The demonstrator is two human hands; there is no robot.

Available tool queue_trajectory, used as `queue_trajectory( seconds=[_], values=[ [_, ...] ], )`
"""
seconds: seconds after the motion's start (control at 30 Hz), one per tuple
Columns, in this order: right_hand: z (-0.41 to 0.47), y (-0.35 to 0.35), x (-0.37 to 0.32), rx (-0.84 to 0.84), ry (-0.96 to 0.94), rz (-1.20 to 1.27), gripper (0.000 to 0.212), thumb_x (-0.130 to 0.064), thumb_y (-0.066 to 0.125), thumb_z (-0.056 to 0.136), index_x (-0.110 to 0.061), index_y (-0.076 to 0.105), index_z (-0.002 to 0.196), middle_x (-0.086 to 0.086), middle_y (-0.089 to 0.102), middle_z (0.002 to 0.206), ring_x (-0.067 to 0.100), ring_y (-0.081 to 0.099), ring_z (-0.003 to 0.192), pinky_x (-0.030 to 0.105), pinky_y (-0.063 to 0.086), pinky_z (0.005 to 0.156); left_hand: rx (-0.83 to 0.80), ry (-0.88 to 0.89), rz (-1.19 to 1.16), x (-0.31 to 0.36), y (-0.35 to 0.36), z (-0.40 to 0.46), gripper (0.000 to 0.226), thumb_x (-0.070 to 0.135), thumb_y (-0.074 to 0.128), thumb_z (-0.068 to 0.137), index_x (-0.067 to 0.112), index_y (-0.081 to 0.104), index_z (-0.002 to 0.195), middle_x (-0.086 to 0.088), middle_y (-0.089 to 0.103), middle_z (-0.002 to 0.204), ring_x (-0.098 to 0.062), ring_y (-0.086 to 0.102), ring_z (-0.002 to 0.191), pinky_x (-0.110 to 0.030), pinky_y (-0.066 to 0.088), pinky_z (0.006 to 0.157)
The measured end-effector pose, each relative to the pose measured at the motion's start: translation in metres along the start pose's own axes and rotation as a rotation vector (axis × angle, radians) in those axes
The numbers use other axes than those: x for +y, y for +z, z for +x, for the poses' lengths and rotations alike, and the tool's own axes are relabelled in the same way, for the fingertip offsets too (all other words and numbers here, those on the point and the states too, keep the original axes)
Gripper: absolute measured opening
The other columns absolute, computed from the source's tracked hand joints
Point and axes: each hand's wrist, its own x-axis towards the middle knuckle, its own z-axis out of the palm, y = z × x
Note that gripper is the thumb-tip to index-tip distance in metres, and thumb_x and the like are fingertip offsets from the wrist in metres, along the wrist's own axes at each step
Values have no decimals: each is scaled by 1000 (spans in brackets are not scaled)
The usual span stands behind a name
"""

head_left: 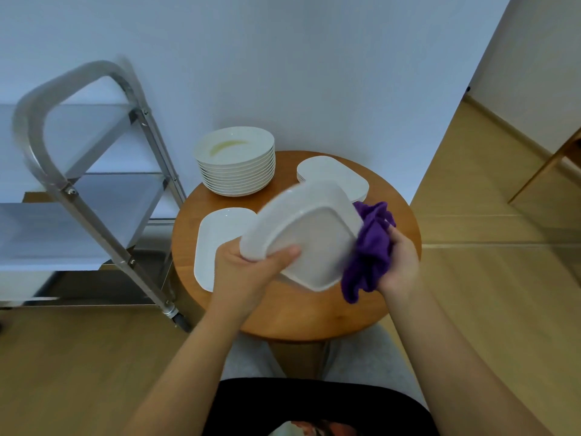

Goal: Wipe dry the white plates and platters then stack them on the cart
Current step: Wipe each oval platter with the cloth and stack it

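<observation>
We grip the white platter (301, 237) by its rim in our left hand (248, 269), tilted above the round table (314, 316); right hand (399, 262) clutches the purple cloth (367, 250) against its edge. Platter looks stiff, breakable, probably slippery wet, so rim hold suits.

The platter (309, 237) held up looks like smooth white glazed ceramic with a soft sheen. The purple cloth (367, 253) beside it is fuzzy and matt, bunched in soft folds. The stack of round plates (235, 162) and the flat platters (217, 237) share the same glossy white glaze. The round table (314, 316) is warm varnished wood, smooth and faintly shiny. The cart (78, 171) is brushed, silvery metal. The floor (490, 278) looks like pale wood laminate.
</observation>
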Motion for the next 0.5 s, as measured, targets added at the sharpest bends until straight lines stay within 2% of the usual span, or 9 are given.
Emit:
queue_trajectory(
  seconds=[0.1, 0.17, 0.27, 0.37, 0.43, 0.5],
  values=[
    [-8, 8, 12, -87, -13, -16, 26, -33, 55, 91, -14, 67, 104, 5, 74, 86, 20, 71, 69, 29, 57, 61, 130, -159, -341, 4, 15, 2, 39, 36, 71, 57, 35, 59, 94, 16, 72, 85, -9, 69, 86, -29, 58, 70],
    [-11, 10, 24, -114, -32, -99, 33, -37, 53, 92, -14, 64, 114, 4, 74, 97, 20, 72, 79, 31, 56, 64, 168, -263, -455, 1, 16, 9, 38, 40, 66, 62, 35, 56, 98, 13, 72, 83, -12, 70, 84, -31, 57, 68],
    [-15, 15, 34, -112, -45, -197, 41, -43, 52, 92, -17, 59, 123, 5, 71, 108, 21, 69, 91, 35, 55, 74, 203, -356, -424, 2, 14, 13, 42, 56, 56, 65, 30, 57, 97, 7, 73, 89, -15, 69, 86, -31, 53, 70],
    [-19, 26, 37, -121, -145, -314, 33, -46, 54, 90, -25, 62, 114, -2, 71, 95, 15, 69, 85, 30, 55, 69, 176, -366, -358, 1, 13, 13, 50, 66, 50, 61, 31, 60, 95, 6, 74, 92, -14, 69, 88, -34, 53, 78],
    [-26, 38, 38, -168, -246, -414, 34, -49, 59, 83, -31, 61, 112, -7, 71, 93, 13, 68, 87, 27, 55, 70, 152, -372, -329, 2, 12, 12, 51, 68, 47, 60, 32, 61, 93, 8, 74, 88, -12, 70, 84, -32, 55, 74],
    [-33, 53, 39, -233, -367, -517, 40, -54, 63, 75, -38, 59, 111, -10, 69, 100, 13, 66, 95, 27, 54, 76, 118, -421, -292, 1, 14, 8, 59, 71, 42, 59, 31, 62, 97, 5, 74, 88, -15, 70, 84, -28, 54, 66]
  ],
)
